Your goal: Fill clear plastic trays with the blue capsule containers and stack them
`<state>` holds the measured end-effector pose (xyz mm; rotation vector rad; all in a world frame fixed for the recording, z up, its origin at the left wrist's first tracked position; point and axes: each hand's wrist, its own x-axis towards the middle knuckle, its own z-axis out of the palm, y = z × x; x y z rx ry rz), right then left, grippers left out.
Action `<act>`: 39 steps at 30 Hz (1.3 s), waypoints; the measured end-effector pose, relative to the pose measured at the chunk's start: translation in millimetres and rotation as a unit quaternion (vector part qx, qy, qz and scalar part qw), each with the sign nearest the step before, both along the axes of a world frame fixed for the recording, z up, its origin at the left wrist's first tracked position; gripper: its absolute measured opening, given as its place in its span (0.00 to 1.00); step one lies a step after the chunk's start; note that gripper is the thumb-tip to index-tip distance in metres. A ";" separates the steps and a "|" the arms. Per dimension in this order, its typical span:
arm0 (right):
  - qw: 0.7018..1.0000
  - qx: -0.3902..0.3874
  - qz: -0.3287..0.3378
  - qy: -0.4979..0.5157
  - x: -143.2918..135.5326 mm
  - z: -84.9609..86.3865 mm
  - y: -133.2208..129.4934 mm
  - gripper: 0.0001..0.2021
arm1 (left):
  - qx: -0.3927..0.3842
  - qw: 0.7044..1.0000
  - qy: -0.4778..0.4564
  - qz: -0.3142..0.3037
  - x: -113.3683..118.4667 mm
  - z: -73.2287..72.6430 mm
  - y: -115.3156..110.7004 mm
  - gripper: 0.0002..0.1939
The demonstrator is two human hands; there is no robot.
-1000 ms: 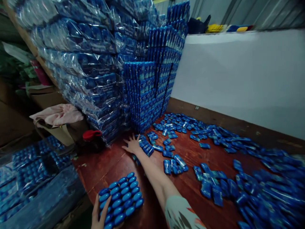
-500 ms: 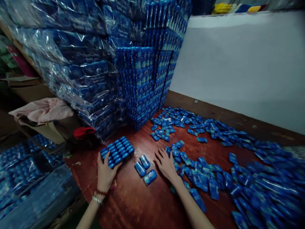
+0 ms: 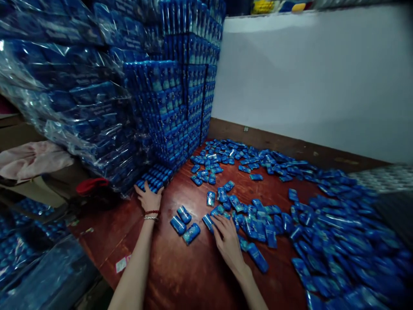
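My left hand is spread against the near side of a block of blue packs, which sits at the foot of the tall stack. Fingers of my right hand rest on a small blue pack on the red-brown table; the hand's fingers are bent over it. Between the hands, three loose packs lie close together. Many more loose packs spread out to the right of my right hand.
Tall stacks of blue packs, partly wrapped in clear plastic, stand at the back left. A pale wall panel rises behind the table. At left are a pink cloth and a red object.
My left hand and the block have moved forward, up against the stack. My right hand has shifted to a loose pack nearer the three. The view has turned right.
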<state>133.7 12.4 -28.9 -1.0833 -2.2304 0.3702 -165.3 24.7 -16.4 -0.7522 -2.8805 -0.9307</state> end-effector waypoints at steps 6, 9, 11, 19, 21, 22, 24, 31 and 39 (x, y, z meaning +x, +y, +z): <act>0.999 0.001 0.025 -0.033 -4.8 -10.2 5.5 0.15 | -0.008 1.000 0.004 -0.007 -8.0 -3.2 -1.3 0.40; 0.993 0.071 0.078 -0.060 -28.1 -27.5 -0.8 0.21 | -0.007 1.000 0.015 -0.005 -10.7 -6.1 1.1 0.43; 0.975 0.152 0.144 -0.079 -51.4 -46.4 -3.5 0.28 | 0.019 0.997 0.075 0.004 -5.6 -9.9 -0.1 0.47; 0.947 0.261 0.166 -0.081 -72.4 -88.2 32.4 0.27 | 0.127 0.986 0.062 -0.083 13.4 -28.2 -21.7 0.39; 0.959 0.179 0.191 -0.111 -52.7 -71.4 24.6 0.31 | 0.193 0.975 -0.108 -0.028 -1.0 -16.8 -23.3 0.42; 0.964 0.128 0.199 -0.123 -44.0 -60.3 18.3 0.32 | 0.245 0.949 -0.198 -0.012 -10.0 -10.4 -22.3 0.42; 0.974 0.029 0.186 -0.124 -33.9 -36.6 6.4 0.26 | 0.308 0.895 -0.322 0.009 -27.2 -0.6 -17.7 0.35; 0.990 -0.092 0.097 -0.051 -68.8 13.8 13.5 0.17 | 0.319 0.810 -0.492 0.035 -41.2 7.3 -1.5 0.19; 0.996 0.003 0.086 -0.012 -57.3 -17.1 2.4 0.16 | 0.377 0.766 -0.515 0.073 -19.6 17.9 -1.1 0.18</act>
